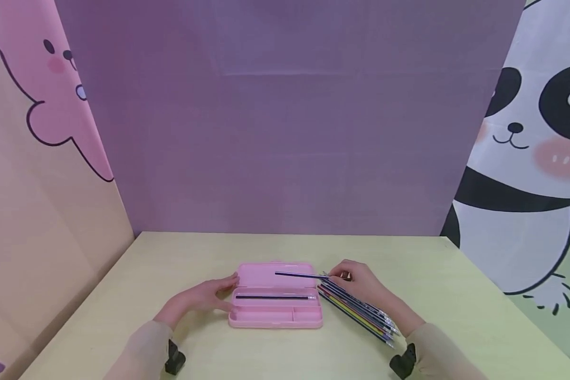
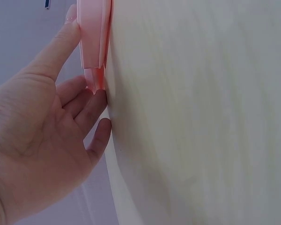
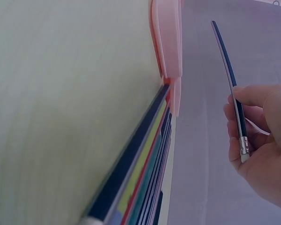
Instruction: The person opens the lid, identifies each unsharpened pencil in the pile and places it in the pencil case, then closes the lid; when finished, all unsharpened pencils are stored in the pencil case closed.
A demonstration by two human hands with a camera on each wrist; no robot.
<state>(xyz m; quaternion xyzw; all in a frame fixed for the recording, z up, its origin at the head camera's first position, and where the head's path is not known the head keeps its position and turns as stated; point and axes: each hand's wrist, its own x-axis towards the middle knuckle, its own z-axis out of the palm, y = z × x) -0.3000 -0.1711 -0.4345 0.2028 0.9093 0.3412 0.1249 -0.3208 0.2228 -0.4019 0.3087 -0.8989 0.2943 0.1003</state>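
Dark blue pencil [image 1: 301,275] was held level above the raised lid of the pink pencil case [image 1: 275,295], its far end reaching left across the lid. Right hand [image 1: 361,285] pinched it near the metal-and-eraser end between thumb and curled fingers [image 3: 241,122]; the wrist view showed the grip clearly, with the shaft pointing away from the palm.

Case lay open, flat on the table, hinge away from the person. One dark pencil [image 1: 273,297] already lay lengthwise in the long tray compartment. Left hand [image 1: 204,298] rested against the case's left end, thumb up along the lid edge and fingers straight, touching the corner (bracing, not grasping).

A fan of loose pencils [image 1: 356,311] lay just right of the case under the right wrist: dark blue, yellow and red shafts, touching one another, tips toward the near right.

Judgement on the step in hand: the pencil would go in best kept parallel to the one already in the tray, lowered flat rather than tip first, so it does not catch the divider of the small compartments at the near right. The left hand's brace should keep the light case from sliding.

Surface was a pale yellow-green table [image 1: 456,285]. Behind it stood a plain purple backdrop [image 1: 285,132], with a pink bear panel [image 1: 43,95] to the left and a panda panel [image 1: 532,158] to the right.
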